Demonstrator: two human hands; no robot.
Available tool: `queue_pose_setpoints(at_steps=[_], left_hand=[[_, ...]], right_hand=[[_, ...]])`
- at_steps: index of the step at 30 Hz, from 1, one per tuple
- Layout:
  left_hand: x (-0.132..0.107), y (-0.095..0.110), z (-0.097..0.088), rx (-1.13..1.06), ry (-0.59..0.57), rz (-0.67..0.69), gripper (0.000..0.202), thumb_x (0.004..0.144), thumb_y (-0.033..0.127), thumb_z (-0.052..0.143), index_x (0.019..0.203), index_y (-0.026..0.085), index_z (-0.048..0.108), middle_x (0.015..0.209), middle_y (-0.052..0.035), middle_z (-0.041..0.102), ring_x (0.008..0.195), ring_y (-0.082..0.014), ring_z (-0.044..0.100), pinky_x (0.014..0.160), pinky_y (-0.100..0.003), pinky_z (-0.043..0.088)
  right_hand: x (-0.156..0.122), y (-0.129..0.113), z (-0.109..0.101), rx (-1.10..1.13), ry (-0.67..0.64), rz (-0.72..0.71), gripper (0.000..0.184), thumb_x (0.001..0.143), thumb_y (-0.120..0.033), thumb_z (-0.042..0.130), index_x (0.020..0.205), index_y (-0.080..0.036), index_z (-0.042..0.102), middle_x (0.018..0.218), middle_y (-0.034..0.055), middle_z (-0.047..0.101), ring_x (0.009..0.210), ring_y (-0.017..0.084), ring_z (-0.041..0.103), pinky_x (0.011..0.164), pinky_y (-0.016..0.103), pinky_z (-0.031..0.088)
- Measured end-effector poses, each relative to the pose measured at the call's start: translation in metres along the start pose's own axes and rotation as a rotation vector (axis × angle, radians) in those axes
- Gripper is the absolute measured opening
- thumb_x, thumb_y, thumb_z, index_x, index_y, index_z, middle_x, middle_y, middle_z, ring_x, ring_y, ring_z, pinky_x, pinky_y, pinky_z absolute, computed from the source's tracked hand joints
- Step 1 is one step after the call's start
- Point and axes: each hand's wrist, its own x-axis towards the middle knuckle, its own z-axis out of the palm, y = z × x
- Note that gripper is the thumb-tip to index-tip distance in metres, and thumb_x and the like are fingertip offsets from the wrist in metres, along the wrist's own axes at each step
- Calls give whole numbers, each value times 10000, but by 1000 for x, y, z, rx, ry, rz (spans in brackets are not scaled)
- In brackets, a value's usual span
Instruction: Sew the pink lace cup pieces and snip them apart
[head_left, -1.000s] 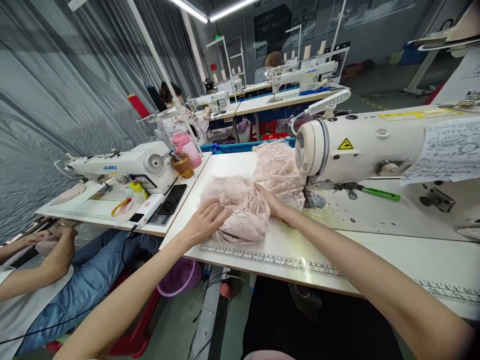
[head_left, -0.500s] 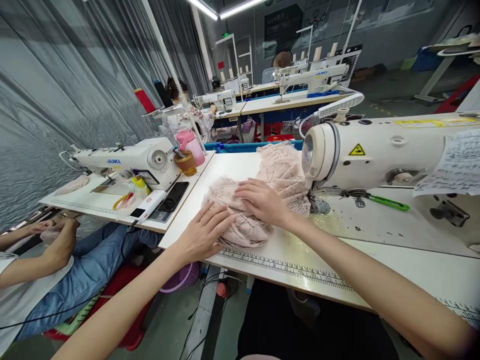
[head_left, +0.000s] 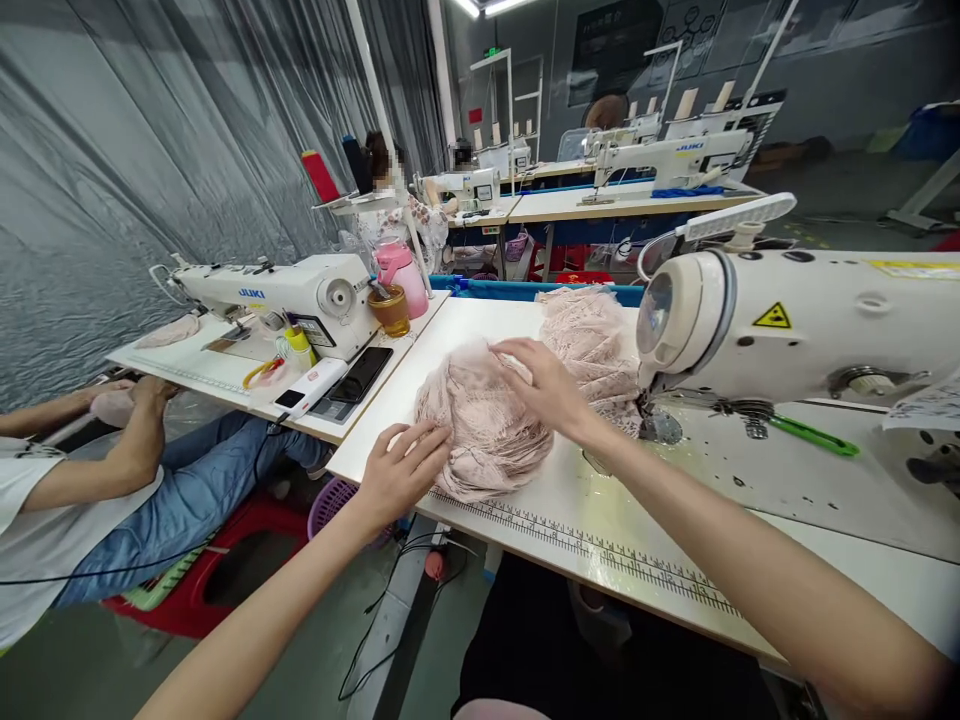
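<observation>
- Fabric bundle (head_left: 491, 430), pale pink, lace and gauze: lies on the white worktop (head_left: 476, 318), between the two hands, above the printed ruler (head_left: 592, 548). Now a rounded heap with lace folds uppermost; the dark threads that crossed its top half a second ago are no longer evident.
- Right hand (head_left: 551, 390): has moved from lying over the bundle to its upper right edge. Fingers spread wide, tips at the gauze; no firm hold shows.
- Left hand (head_left: 401, 472): at the bundle's left edge. Fingers more bent than half a second ago, slightly parted, tips against the fabric; cannot tell whether any is pinched, the thumb being hidden.
- Meaning of the change, as judged: the bundle is being turned or loosened by hand, with the left hand steadying one side while the right works the top; the handling looks unfinished.
- Second fabric pile (head_left: 585, 330), similar pink lace: behind and right of the bundle, its near end beside the needle area of the sewing machine (head_left: 795, 310). Whether any lies under the needle, cannot tell.
- Green-handled tool (head_left: 814, 436): on the machine bed, well apart from both hands.
- Black phone (head_left: 361, 374): on the neighbouring worktop, left.
</observation>
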Motion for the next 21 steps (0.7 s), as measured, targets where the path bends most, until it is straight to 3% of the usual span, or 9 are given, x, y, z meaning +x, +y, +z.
queue_pose_setpoints(at_steps=[2, 4, 7, 10, 13, 15, 17, 19, 21], left_hand=[[2, -6, 1, -18, -5, 4, 313, 834, 71, 487, 1069, 235, 612, 1207, -18, 678, 1113, -209, 617, 948, -390, 374], [2, -10, 3, -36, -16, 9, 334, 817, 62, 484, 1078, 229, 609, 1215, -24, 674, 1122, -217, 613, 963, -395, 369], [-3, -19, 8, -85, -7, 30, 367, 805, 57, 487, 1099, 240, 609, 1217, -30, 672, 1131, -214, 613, 982, -397, 371], [-8, -33, 16, -121, 4, 59, 350, 821, 47, 494, 1073, 259, 615, 1211, -18, 675, 1124, -196, 620, 996, -391, 375], [-9, -53, 25, -134, -13, 61, 307, 854, 55, 505, 1041, 270, 619, 1210, -1, 675, 1120, -177, 623, 1022, -388, 375], [-6, -66, 30, -145, -39, 50, 295, 871, 66, 503, 1049, 271, 621, 1223, 3, 668, 1140, -173, 612, 1037, -387, 380], [-3, -74, 30, -158, -68, 32, 301, 880, 76, 494, 1077, 264, 621, 1253, -10, 651, 1175, -180, 591, 1036, -383, 401], [2, -72, 21, -162, -96, -5, 323, 881, 78, 474, 1126, 236, 610, 1307, -53, 613, 1238, -207, 544, 1030, -401, 422], [10, -57, 5, -192, -74, -98, 360, 881, 57, 426, 1173, 199, 583, 1348, -103, 573, 1310, -233, 472, 1038, -436, 427]], right_hand=[[16, 10, -6, 4, 43, 132, 351, 891, -285, 557, 1225, -183, 592, 1233, 106, 623, 1133, 242, 578, 956, 440, 477], [28, 21, -8, 26, 0, 213, 393, 817, -282, 642, 1190, -164, 604, 1148, 102, 665, 1036, 226, 627, 874, 386, 519], [36, 31, -5, 18, -27, 241, 369, 774, -281, 672, 1122, -165, 631, 1018, 71, 703, 905, 195, 658, 778, 333, 538], [35, 26, 2, -31, -7, 217, 458, 734, -275, 701, 1171, -176, 602, 1107, 89, 669, 969, 221, 627, 842, 377, 513], [27, 12, 14, -121, 57, 39, 371, 798, -208, 618, 1166, -170, 599, 1207, 113, 613, 1132, 260, 535, 973, 435, 424], [20, 5, 24, -198, 1, -217, 245, 865, -189, 527, 1083, -175, 638, 1148, 97, 638, 1116, 243, 535, 993, 422, 402], [12, 0, 35, -281, -97, -406, 232, 900, -214, 488, 1059, -181, 653, 1134, 89, 650, 1080, 230, 555, 1023, 425, 384], [5, -3, 44, -347, -144, -403, 290, 896, -246, 504, 1150, -184, 629, 1247, 98, 609, 1158, 243, 526, 1092, 457, 318], [1, -5, 50, -390, -149, -306, 408, 876, -286, 530, 1269, -181, 565, 1370, 112, 528, 1280, 272, 443, 1131, 490, 256]])
